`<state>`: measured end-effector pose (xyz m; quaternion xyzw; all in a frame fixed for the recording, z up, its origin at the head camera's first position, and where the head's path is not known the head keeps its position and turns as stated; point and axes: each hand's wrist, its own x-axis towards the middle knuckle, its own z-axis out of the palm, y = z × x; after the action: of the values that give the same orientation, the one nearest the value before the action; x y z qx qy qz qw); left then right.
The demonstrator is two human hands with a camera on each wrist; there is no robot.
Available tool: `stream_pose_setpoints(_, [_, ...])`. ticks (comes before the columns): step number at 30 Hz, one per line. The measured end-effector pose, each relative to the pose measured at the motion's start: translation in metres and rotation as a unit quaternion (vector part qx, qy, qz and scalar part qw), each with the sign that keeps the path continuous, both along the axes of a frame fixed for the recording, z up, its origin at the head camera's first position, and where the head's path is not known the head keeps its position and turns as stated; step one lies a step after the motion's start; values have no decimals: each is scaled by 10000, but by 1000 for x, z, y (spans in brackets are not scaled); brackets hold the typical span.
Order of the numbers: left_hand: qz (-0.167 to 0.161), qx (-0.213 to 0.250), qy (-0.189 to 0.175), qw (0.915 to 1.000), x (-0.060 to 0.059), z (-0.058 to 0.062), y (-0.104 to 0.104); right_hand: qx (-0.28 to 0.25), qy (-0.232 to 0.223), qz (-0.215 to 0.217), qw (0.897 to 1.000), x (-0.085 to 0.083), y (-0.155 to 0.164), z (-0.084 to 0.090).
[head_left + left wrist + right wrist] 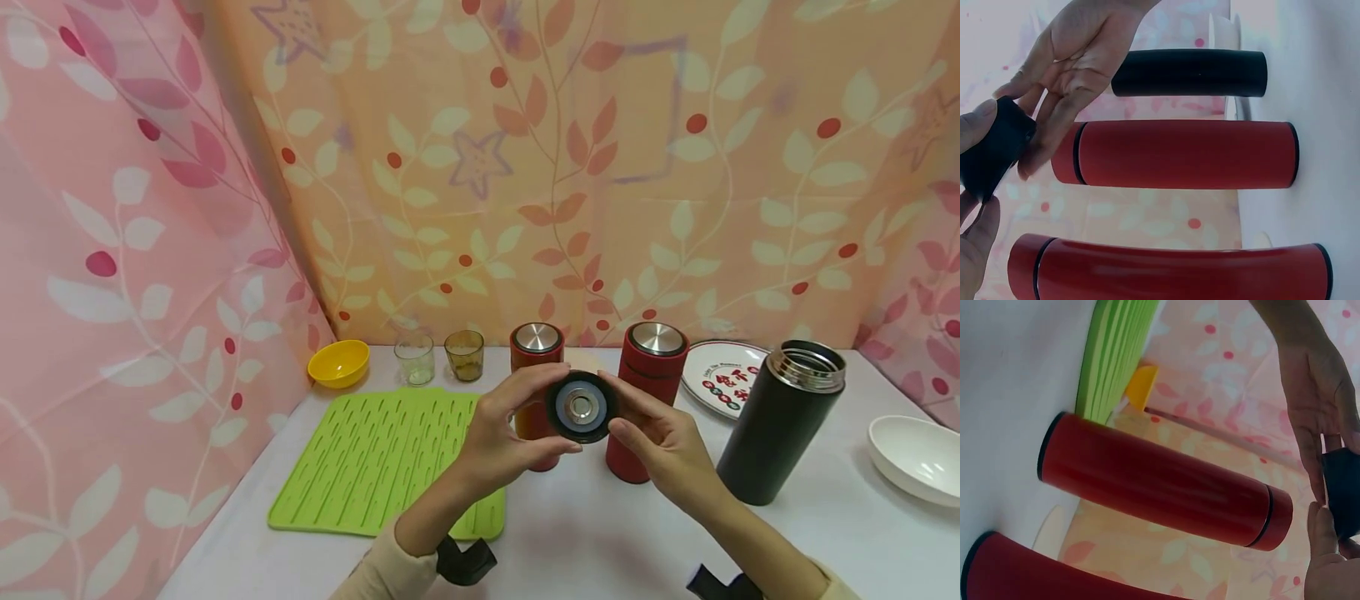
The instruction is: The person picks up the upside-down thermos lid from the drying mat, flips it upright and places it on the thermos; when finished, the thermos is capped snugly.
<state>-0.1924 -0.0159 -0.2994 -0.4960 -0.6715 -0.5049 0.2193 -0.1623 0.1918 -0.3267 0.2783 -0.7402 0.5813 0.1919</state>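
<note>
A: Head view first. What do the hands have?

B: Both hold 1 black lid (581, 407) above the white table (600, 533), its inner face with the metal disc turned toward the camera. The left hand (502, 437) curls round its 9 o'clock edge, thumb below and fingers over the top; the right hand (663, 442) pinches its 3 o'clock edge.

A: And around it?

B: 2 red flasks stand just behind: one (534, 367) at 11 o'clock of the lid, the other (648, 392) at 2 o'clock. An open black flask (780, 425) stands at 3 o'clock, a green mat (375, 458) at 9 o'clock.

A: The left wrist view?

B: The lid (994, 156) sits at 9 o'clock of the frame, the left thumb and fingers (975, 250) gripping it, and the right hand (1066, 69) touches it from 12 o'clock with fairly straight fingers. The black flask (1191, 73) and both red ones (1185, 154) (1179, 272) lie beyond.

A: Right wrist?

B: The lid (1342, 494) is at 3 o'clock, pinched between the right fingertips (1325, 550) below and the left hand (1316, 412) above. A red flask (1160, 481) fills the middle.
</note>
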Motion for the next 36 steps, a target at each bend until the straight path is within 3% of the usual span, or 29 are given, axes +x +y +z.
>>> stream_pose_setpoints(3, [-141, 7, -263, 9996, -7, -8, 0, -60, -9, 27, 10000, 0, 0, 0])
stream_pose_setpoints(5, [-212, 83, -688, 9974, -9, -11, 0, -93, -21, 76, 9999, 0, 1, -1])
stream_pose_setpoints(10, [-217, 243, -1900, 9812, -9, -13, -3, -50, 87, 93, 9999, 0, 2, -3])
stream_pose_setpoints(12, [-236, 206, -2071, 9778, -9, -13, -4, -67, 106, 101, 9999, 0, 3, -3])
stream_pose_setpoints(14, [-288, 215, -2023, 9787, -9, -13, -4, -52, 135, 140, 9998, 0, 3, -2])
stream_pose_setpoints(16, [-295, 255, -1712, 9845, -9, -13, -5, -13, 174, 226, 9996, 0, 3, -1])
stream_pose_setpoints(21, [-202, 360, -418, 9983, -9, -13, -4, 172, 366, 493, 9980, -4, 5, 1])
stream_pose_setpoints(25, [-50, 258, 563, 9981, -7, -11, -2, 182, 172, 839, 9962, -5, 7, 2])
stream_pose_setpoints(27, [-50, 218, 722, 9971, -6, -10, -1, 165, 90, 867, 9961, -5, 8, 2])
stream_pose_setpoints(28, [-81, 192, 648, 9977, -6, -10, -1, 123, 109, 873, 9960, -5, 9, 2])
stream_pose_setpoints(31, [-466, 152, -131, 9987, -4, -10, 0, -34, 245, 873, 9959, -4, 9, 2])
stream_pose_setpoints(34, [-889, 111, -993, 9910, -4, -13, 1, -108, 450, 822, 9955, -4, 7, 0])
stream_pose_setpoints(36, [-969, 48, -1143, 9887, -3, -14, 1, -127, 665, 846, 9941, -3, 6, -1])
